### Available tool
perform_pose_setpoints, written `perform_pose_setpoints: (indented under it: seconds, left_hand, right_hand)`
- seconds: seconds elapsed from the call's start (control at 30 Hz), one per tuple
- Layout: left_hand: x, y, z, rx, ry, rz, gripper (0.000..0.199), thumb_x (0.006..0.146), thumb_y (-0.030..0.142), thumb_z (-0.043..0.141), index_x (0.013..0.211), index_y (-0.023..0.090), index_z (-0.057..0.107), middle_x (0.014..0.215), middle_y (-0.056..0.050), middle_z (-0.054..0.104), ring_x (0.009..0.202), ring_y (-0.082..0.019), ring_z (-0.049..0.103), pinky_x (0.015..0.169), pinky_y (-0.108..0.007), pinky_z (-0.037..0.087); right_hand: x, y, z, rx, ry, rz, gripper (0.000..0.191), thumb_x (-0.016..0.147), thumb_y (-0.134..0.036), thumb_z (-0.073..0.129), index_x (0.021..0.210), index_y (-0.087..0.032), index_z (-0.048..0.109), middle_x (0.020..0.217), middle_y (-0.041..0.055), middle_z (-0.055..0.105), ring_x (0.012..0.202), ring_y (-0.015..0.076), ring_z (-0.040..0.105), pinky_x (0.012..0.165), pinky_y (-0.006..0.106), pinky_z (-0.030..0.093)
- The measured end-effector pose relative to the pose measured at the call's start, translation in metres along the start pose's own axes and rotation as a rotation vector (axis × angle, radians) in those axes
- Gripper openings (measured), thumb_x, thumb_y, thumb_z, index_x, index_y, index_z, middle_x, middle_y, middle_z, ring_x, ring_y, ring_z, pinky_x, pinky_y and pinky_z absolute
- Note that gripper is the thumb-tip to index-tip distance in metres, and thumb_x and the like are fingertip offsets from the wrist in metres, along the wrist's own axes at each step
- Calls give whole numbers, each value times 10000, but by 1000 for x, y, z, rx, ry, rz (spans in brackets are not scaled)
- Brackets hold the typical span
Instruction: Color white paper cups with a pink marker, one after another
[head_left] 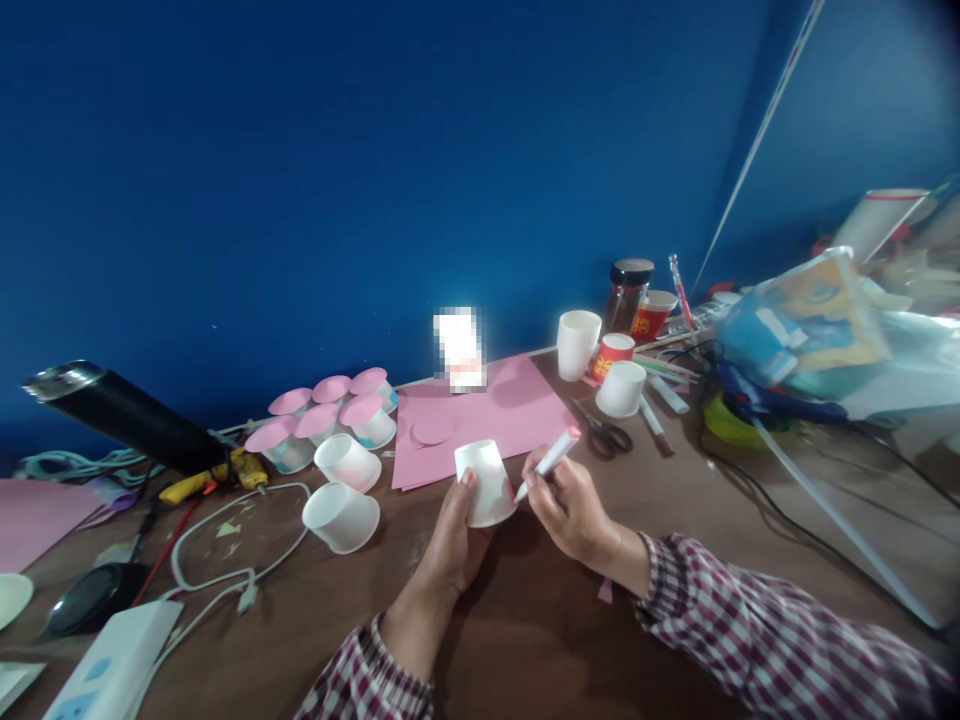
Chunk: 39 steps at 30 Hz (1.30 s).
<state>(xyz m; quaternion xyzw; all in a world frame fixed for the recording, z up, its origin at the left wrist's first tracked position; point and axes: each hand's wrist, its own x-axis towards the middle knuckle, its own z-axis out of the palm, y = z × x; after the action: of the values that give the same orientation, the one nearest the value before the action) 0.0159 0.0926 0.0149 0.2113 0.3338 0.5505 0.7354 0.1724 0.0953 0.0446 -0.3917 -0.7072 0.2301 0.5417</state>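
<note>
A white paper cup [487,482], bottom end up, is gripped in my left hand [453,530] with the thumb on its side. My right hand [574,510] pinches a white marker pen [553,456] with a pinkish end. The pen's tip meets or nearly meets the cup's right side, close to the rim. Behind the cup lie pink paper sheets [495,408] with a pink paper disc [433,429] on them. Left of my hands, two white paper cups [341,517] stand near several cups topped with pink discs [364,412].
Scissors [606,436], more pens [655,425], a white cup [621,390], red cups [613,356] and a dark-lidded jar [628,295] stand at the right. A glue gun [739,400] and cable lie farther right. Leftward are a black flask [127,415], cables and a power strip [116,660].
</note>
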Motion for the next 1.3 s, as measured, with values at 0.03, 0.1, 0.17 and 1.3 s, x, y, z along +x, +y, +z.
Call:
perform_pose_setpoints:
  seconds: [0.03, 0.1, 0.17, 1.3]
  left_hand:
    - [0, 0, 0, -7, 4, 1, 418, 757, 484, 794, 933, 113, 713, 863, -65, 728, 785, -181, 661, 816, -328, 517]
    - [0, 1, 1, -26, 20, -5, 418, 738, 476, 814, 915, 109, 720, 847, -64, 734, 771, -176, 671, 798, -314, 536]
    - [-1, 2, 2, -56, 47, -7, 439, 715, 484, 831, 922, 110, 729, 852, -67, 744, 777, -178, 686, 798, -307, 557]
    - [3, 8, 9, -24, -55, 147, 405, 857, 425, 690, 1126, 122, 694, 1160, -135, 736, 1206, -313, 623, 1073, -438, 443]
  right_hand:
    - [0, 0, 0, 2, -8, 6, 144, 916, -164, 480, 784, -213, 513, 602, -18, 588, 506, 123, 543, 516, 226, 442]
    - [-1, 1, 1, 11, 24, 14, 138, 919, -178, 479, 791, -210, 521, 607, -19, 571, 518, 125, 534, 528, 232, 449]
    - [-1, 3, 2, 34, 105, 34, 145, 941, -214, 476, 807, -208, 531, 642, -13, 564, 557, 130, 541, 554, 239, 464]
    - [-7, 17, 13, -33, 1, 39, 280, 901, -201, 618, 1168, -217, 537, 1007, 80, 716, 872, 196, 719, 770, 303, 594]
